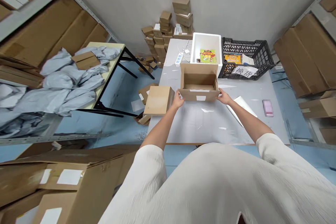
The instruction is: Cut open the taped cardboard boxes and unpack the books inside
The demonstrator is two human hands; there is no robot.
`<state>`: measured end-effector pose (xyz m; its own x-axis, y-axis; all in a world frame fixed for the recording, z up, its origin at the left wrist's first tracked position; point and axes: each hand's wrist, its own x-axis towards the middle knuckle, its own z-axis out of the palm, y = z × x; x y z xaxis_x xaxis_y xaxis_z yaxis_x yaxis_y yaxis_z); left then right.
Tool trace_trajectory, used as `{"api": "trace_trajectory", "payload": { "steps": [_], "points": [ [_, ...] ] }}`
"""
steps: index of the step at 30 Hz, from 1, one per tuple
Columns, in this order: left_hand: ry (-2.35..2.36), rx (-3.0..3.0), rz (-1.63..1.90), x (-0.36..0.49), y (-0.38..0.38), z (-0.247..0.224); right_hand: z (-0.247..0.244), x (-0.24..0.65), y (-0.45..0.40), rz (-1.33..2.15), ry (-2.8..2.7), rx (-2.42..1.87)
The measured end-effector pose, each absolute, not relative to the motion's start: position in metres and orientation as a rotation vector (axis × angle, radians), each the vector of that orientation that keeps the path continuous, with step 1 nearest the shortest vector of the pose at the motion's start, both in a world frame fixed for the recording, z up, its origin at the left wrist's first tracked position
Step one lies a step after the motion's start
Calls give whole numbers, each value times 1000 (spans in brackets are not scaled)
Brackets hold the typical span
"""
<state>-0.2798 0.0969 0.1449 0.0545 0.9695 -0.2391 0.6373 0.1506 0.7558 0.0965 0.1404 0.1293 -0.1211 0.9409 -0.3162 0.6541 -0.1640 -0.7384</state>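
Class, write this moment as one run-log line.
Left hand: open box, left edge | Right hand: same box, right edge | Beyond box: white bin, black crate

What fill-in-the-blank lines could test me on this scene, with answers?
The number of hands touching the open brown cardboard box is ____.
In view, the black plastic crate stands to the ____ of the white foam box.
The rectangular paper sign on the crate is ____ in colour.
two; right; white

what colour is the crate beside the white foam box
Black crate, seen in the head view.
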Motion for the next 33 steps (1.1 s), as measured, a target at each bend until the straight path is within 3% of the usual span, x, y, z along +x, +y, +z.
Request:
{"api": "trace_trajectory", "payload": {
  "steps": [8, 20, 26, 33],
  "points": [
    [1766, 1155, 412, -221, 47, 94, 108, 184, 91, 1244, -1632, -2025],
    [1379, 1098, 269, -24, 17, 68, 75, 303, 18, 1093, -1560, -2408],
    [1327, 993, 255, 38, 7, 56, 64, 327, 27, 967, -1601, -2485],
    [1370, 968, 236, 75, 11, 41, 66, 330, 57, 1144, -1693, -2632]
  ]
}}
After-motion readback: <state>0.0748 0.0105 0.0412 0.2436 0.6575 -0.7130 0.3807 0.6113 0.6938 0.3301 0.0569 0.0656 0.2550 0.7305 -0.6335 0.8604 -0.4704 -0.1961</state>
